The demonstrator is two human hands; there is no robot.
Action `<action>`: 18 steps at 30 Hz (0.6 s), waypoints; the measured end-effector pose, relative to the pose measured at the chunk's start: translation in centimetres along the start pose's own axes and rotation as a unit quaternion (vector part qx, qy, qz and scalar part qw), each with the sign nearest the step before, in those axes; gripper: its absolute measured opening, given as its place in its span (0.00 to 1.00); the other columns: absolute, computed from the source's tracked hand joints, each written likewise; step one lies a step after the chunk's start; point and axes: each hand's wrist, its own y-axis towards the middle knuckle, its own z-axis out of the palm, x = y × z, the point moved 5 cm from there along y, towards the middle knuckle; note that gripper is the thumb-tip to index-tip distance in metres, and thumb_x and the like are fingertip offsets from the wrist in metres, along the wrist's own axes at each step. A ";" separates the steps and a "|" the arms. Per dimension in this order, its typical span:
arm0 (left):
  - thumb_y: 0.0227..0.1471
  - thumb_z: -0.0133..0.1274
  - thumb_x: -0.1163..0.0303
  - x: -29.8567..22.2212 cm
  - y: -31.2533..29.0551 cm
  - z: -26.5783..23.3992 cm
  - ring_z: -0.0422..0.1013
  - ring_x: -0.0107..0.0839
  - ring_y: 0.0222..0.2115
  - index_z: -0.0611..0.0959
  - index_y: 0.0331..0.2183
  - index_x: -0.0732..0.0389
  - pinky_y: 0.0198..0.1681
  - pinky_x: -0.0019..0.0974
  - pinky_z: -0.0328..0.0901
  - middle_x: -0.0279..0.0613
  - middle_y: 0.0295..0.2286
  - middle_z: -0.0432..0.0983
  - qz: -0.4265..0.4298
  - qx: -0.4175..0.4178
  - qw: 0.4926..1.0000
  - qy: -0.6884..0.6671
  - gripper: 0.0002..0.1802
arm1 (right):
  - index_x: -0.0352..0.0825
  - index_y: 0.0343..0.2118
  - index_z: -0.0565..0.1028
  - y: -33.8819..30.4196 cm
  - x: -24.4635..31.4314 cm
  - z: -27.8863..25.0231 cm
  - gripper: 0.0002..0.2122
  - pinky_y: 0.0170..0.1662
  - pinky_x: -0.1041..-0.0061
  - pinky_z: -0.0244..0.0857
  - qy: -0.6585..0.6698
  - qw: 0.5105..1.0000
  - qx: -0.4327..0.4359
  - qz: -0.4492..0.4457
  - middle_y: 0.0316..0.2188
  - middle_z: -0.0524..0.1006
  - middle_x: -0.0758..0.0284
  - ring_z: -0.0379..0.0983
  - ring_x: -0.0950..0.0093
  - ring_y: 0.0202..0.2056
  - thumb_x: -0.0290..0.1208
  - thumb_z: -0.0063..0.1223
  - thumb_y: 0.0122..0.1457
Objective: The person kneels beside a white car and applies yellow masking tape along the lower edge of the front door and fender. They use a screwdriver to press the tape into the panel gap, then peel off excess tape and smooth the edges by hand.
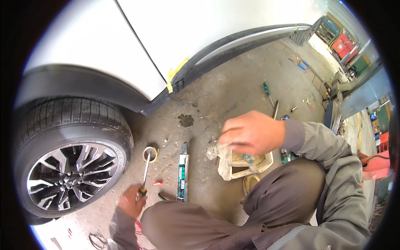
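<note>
My left hand (132,202), low in the head view, is closed round the yellow-and-black handle of a screwdriver (146,173). Its long metal shaft points away from me, the tip by a roll of masking tape (156,156) on the floor. Over a dirty white cut-open plastic container (225,167) hangs my right hand (255,132), blurred, fingers pointing down and left. Whether it holds anything cannot be made out. Small blue pieces (248,158) lie in the container below it. Between my hands a white-and-teal sealant cartridge (182,175) lies on the floor.
A white car (137,25) fills the far side, its wheel (75,166) at left and yellow tape (177,71) on its lower edge. A green-handled screwdriver (267,90) lies beyond my right hand. Another tape roll (246,185) sits by my right knee. Red equipment (344,45) stands far right.
</note>
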 end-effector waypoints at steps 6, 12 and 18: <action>0.49 0.64 0.78 -17.3 13.2 -4.5 0.77 0.34 0.32 0.77 0.49 0.66 0.36 0.36 0.71 0.45 0.34 0.78 0.184 -0.003 0.967 -0.177 0.24 | 0.41 0.50 0.76 6.7 9.7 1.5 0.18 0.34 0.73 0.71 -0.189 0.920 -0.078 -0.335 0.48 0.72 0.70 0.71 0.73 0.30 0.29 0.57 0.54; 0.59 0.57 0.78 -23.8 19.4 -1.5 0.75 0.23 0.37 0.77 0.53 0.70 0.43 0.31 0.72 0.40 0.38 0.81 0.111 0.182 0.836 -0.505 0.20 | 0.40 0.39 0.79 5.0 10.1 -1.0 0.11 0.35 0.74 0.67 -0.344 0.893 -0.072 -0.283 0.42 0.75 0.71 0.68 0.76 0.31 0.33 0.60 0.51; 0.64 0.56 0.64 -22.9 25.2 3.1 0.77 0.27 0.34 0.78 0.51 0.72 0.36 0.32 0.73 0.44 0.37 0.81 0.066 0.158 0.743 -0.647 0.22 | 0.40 0.38 0.77 3.9 8.3 -5.2 0.11 0.39 0.70 0.69 -0.354 0.929 -0.068 -0.080 0.38 0.76 0.70 0.74 0.71 0.38 0.34 0.62 0.53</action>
